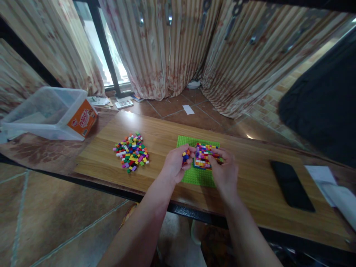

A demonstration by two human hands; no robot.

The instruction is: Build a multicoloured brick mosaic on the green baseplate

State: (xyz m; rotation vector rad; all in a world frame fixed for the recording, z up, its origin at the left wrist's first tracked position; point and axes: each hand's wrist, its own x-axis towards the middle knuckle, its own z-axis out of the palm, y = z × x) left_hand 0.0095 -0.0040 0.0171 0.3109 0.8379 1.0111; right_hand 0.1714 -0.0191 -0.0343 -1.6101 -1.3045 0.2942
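A green studded baseplate (200, 180) lies on the wooden board, carrying a block of many-coloured toy bricks (202, 157) built up in rows. My left hand (178, 161) is beside the left edge of that block, its fingers curled round a few loose toy bricks (185, 155), blue and orange among them. My right hand (225, 168) reaches over the right side of the block, thumb and fingers closed at its top. Whether a small brick sits between those fingertips is hidden. Left of both hands, a loose pile of small coloured bricks (133, 152) is spread on the board.
A clear plastic bin (50, 115) with an orange label stands at the far left. On the right lie a black phone-like slab (292, 185) and some white papers (322, 180). Striped curtains (167, 52) hang behind the table.
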